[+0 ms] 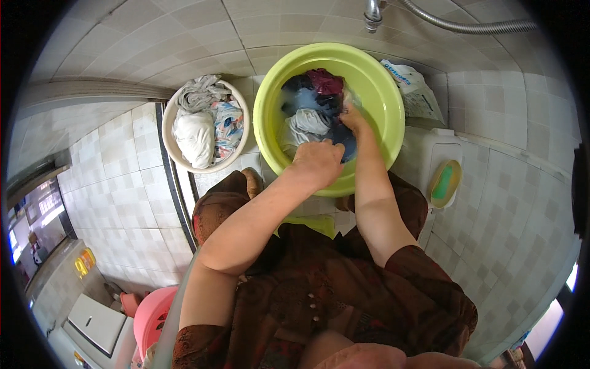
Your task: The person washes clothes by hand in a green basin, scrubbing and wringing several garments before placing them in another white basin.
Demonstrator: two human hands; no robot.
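Note:
A large yellow-green basin [391, 123] stands in front of me, with wet clothes in cloudy water. My left hand [318, 163] is closed at the basin's near side, on a dark blue garment [348, 147]. Lower in the basin, my right hand [353, 118] grips the same dark cloth near the right wall, its fingertips partly hidden. A white-grey cloth [308, 125] lies just beyond my left hand. Farther back are a maroon cloth [326, 81] and more dark fabric [297, 85].
Left of the basin sits a whitish tub [168, 136] of laundry. At right are a white plastic bag [413, 92] and a soap dish [453, 184] with green soap. A metal tap [373, 17] and hose [479, 27] hang above. A pink basin [147, 313] is behind left.

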